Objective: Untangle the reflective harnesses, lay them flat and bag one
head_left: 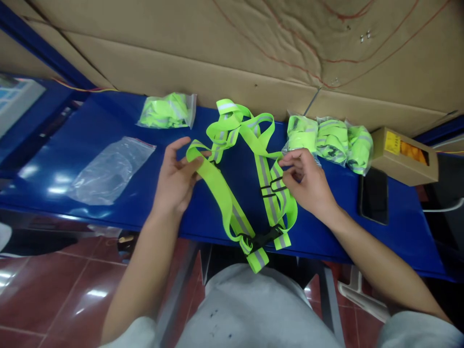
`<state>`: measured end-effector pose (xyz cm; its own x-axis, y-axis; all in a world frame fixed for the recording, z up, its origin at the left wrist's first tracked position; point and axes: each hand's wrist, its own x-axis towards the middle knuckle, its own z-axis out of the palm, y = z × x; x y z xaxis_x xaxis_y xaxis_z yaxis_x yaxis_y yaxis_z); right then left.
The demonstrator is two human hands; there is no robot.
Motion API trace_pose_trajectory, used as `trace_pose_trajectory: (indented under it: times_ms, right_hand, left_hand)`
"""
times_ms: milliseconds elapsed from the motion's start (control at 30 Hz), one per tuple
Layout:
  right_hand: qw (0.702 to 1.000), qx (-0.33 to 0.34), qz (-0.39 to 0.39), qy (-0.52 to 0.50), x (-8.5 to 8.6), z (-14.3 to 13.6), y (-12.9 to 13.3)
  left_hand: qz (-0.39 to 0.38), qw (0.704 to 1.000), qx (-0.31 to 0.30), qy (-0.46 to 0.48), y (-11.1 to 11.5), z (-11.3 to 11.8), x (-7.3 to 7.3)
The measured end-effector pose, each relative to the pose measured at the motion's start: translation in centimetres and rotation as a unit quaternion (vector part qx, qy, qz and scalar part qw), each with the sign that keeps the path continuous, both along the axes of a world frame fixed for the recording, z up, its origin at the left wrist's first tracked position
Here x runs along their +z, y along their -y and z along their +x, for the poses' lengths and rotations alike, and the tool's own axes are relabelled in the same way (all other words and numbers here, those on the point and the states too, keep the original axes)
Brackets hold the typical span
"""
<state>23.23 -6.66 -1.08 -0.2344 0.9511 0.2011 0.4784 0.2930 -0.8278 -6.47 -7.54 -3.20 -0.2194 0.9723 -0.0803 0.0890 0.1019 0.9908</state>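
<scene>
A neon-yellow strap harness with grey reflective stripes lies loosely spread on the blue table, its lower ends reaching the front edge. Near those ends a black buckle joins the two sides. My left hand holds the left strap between thumb and fingers, the index finger raised. On the other side, my right hand has its fingers curled in a pinch on the right strap, beside the black sliders. The upper straps are looped and twisted toward the back.
An empty clear bag lies at left on the blue table. Bagged yellow straps stand behind it. More bagged straps, a cardboard box and a black phone are at right. A cardboard-covered wall rises behind.
</scene>
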Motion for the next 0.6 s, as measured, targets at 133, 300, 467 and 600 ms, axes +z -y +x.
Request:
trace_pose_trajectory:
  times_ms: [133, 300, 467, 600]
  right_hand:
    - [0.997, 0.028, -0.048, -0.053, -1.6, -0.4, -0.8]
    - [0.994, 0.067, -0.077, -0.037, -2.0, 0.2, -1.1]
    - [0.993, 0.076, -0.091, -0.028, -2.0, 1.3, -0.1]
    - [0.990, 0.063, -0.118, -0.041, -2.4, 2.2, 0.8]
  left_hand:
    - [0.038, 0.995, -0.025, -0.083, -0.1, 0.6, -1.1]
    - [0.064, 0.975, -0.029, -0.212, -0.1, 0.0, -0.8]
    - [0.065, 0.906, 0.006, -0.417, 1.0, -0.6, 1.1]
    - [0.053, 0.896, -0.001, -0.441, 1.7, -1.0, 1.1]
